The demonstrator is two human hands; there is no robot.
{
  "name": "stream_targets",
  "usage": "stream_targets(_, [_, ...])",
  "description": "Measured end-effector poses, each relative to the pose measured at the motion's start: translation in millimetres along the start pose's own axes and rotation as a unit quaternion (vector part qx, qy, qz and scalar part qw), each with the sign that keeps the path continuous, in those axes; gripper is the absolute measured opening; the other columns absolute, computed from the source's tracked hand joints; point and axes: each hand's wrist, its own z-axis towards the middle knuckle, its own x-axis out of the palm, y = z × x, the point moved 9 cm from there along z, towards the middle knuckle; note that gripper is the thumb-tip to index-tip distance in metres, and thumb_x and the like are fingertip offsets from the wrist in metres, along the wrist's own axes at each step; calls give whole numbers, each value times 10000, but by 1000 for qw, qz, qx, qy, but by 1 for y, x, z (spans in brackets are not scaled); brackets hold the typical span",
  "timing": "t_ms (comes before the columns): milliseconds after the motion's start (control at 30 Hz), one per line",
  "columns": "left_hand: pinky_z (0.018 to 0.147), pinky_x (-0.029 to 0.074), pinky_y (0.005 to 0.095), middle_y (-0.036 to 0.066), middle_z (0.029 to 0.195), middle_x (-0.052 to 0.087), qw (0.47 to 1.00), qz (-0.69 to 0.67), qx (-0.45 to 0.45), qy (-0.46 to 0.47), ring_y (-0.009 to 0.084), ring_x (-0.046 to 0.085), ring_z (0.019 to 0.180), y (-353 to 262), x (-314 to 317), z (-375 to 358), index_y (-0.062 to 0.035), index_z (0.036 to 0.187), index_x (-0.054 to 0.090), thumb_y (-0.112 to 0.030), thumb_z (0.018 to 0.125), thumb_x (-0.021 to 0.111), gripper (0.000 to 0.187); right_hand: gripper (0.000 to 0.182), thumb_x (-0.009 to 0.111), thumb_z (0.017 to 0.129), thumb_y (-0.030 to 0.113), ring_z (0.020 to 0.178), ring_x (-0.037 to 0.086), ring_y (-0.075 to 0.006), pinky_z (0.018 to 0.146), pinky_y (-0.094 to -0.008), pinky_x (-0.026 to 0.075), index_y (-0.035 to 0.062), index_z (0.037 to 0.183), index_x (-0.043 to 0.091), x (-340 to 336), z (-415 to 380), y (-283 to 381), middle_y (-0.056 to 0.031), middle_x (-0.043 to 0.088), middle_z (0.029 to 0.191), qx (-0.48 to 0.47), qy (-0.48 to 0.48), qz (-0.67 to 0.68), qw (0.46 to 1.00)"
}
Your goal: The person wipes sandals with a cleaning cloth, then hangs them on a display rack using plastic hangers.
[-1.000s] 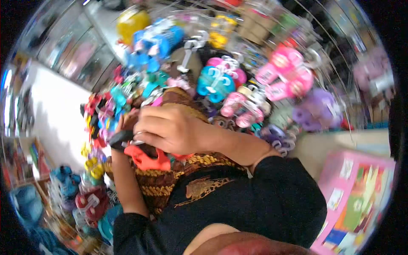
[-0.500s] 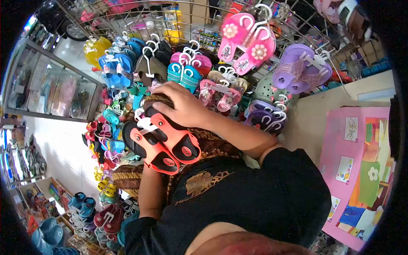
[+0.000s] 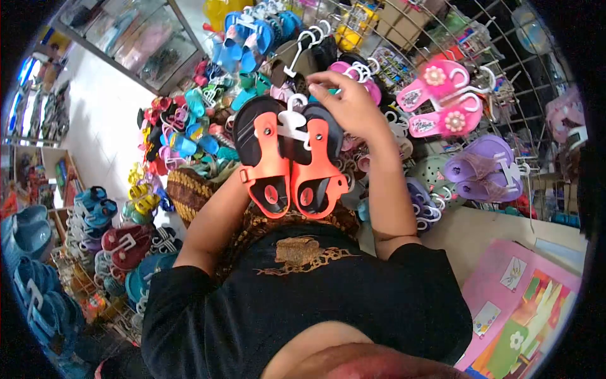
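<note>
A pair of black and coral sandals (image 3: 271, 151), joined by a white plastic hanger (image 3: 291, 120), is held up in front of my chest. My left forearm reaches behind the pair, which hides my left hand and its fingers. Beside the top of the right-hand sandal is my right hand (image 3: 347, 107), with its thumb and fingers apart and slightly curved; nothing shows between them. Whether it touches the sandal edge cannot be made out. Behind it hang dark shoes (image 3: 297, 63) on white hangers.
Pink flowered sandals (image 3: 442, 101) and purple sandals (image 3: 483, 170) hang at the right by a wire rack (image 3: 476, 38). Piled footwear (image 3: 183, 139) lies ahead-left, near a glass case (image 3: 136, 38). More shoes (image 3: 35, 284) stand left. A pink sheet (image 3: 505, 265) lies right.
The view has turned, so the surroundings sit differently. The coral sandals now stand more upright and farther right in view. My right hand has moved from above them to their right side.
</note>
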Motion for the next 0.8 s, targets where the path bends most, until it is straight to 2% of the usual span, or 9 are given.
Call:
stream_targets(67, [802,447,394,94,1074,541,1000,-14,0,15,217,542,961,1,9,3,-37,1103,527,-386,910,474,402,317,622,907,233,925,604,-158,812,-303,480,25,1146,620,4,10,2,-70,666,1011,-6,34,12,999])
stream_targets(133, [814,448,397,95,1094,538,999,-24,-3,20,220,541,977,4,13,2,-39,1121,521,-389,914,470,410,357,657,877,263,912,628,-179,827,-315,490,0,1116,625,13,18,-8,-107,677,994,6,83,-4,997])
stream_targets(233, [832,449,401,96,1124,534,999,-36,-10,30,224,540,1002,6,18,3,-42,1148,513,-395,920,463,424,320,647,884,258,856,633,-175,797,-313,497,4,1077,637,26,18,-5,-100,681,937,7,156,-8,988])
stream_targets(333, [850,450,406,97,1154,530,998,-46,-18,34,229,538,1027,8,18,-1,-44,1175,505,-401,925,457,438,274,634,894,249,810,627,-158,763,-308,502,-2,1003,642,34,22,-10,-90,676,889,-32,152,11,988])
stream_targets(367, [856,450,407,97,1164,528,998,-47,-20,34,231,538,1035,9,19,-2,-45,1184,502,-403,927,455,443,255,616,906,238,785,616,-138,734,-298,500,-11,964,623,35,22,-15,-75,662,856,-4,144,66,987])
stream_targets(467, [874,451,412,98,1194,524,998,-50,-32,37,235,536,1060,12,19,-3,-48,1211,494,-408,933,448,458,188,554,944,183,707,586,-119,671,-272,484,-3,932,578,34,24,-20,-44,623,776,1,113,119,986])
stream_targets(567, [892,452,417,100,1224,520,997,-53,-44,41,240,535,1085,15,23,-7,-50,1238,486,-414,939,441,473,156,533,954,147,657,540,-94,613,-261,450,-3,917,551,34,18,-10,-22,575,716,10,116,130,985])
stream_targets(733, [922,453,424,101,1274,513,997,-34,-52,37,248,533,1126,5,23,-7,-55,1283,472,-423,948,430,500,142,537,951,147,688,511,-71,632,-234,417,8,936,564,29,9,8,2,556,723,4,80,102,992])
stream_targets(800, [934,454,427,102,1294,510,998,6,-50,26,251,532,1143,-15,20,-3,-56,1301,467,-427,952,426,511,157,572,927,157,661,528,-74,611,-241,432,2,909,574,11,-3,44,-11,598,734,-44,41,41,997])
